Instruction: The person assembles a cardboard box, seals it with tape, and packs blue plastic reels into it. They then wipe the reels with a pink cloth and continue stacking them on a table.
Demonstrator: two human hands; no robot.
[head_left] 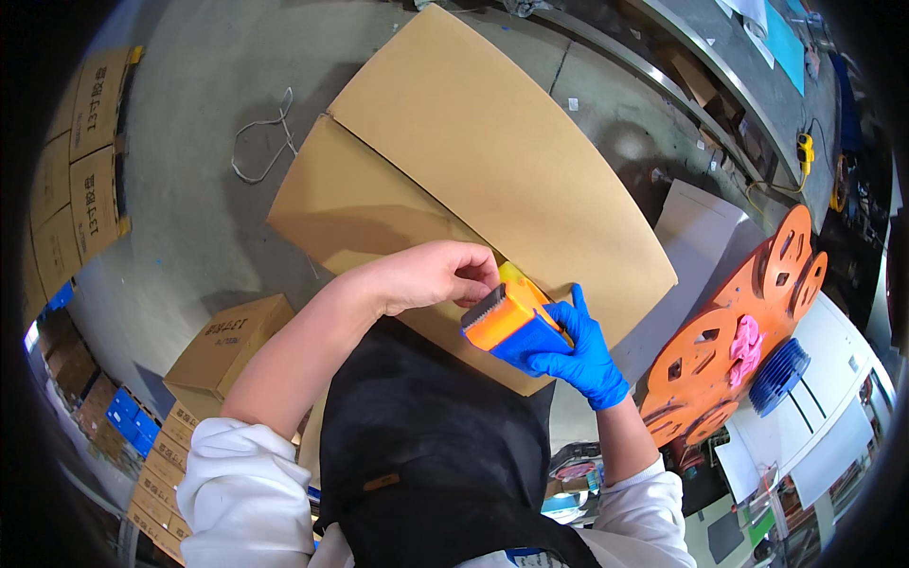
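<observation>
My right hand point(589, 358), in a blue glove, grips an orange and blue packing tape dispenser point(516, 327) above the near edge of a large cardboard box point(502, 142). The dispenser's dark toothed edge points to the left, and some yellow shows at its top. Bare, my left hand point(437, 275) reaches in from the left with its fingers curled and pinched right at the dispenser's left end. Whatever those fingertips hold is hidden. Two large flaps of the box lie folded over, meeting along a slanting seam.
Stacked cartons point(95, 151) stand at the far left, and a smaller carton point(232, 346) sits beside my left forearm. On the right are orange discs with cutouts point(701, 350), a pink cloth point(746, 348) and a blue ribbed part point(779, 377). A white cord loop point(284, 118) lies on the floor.
</observation>
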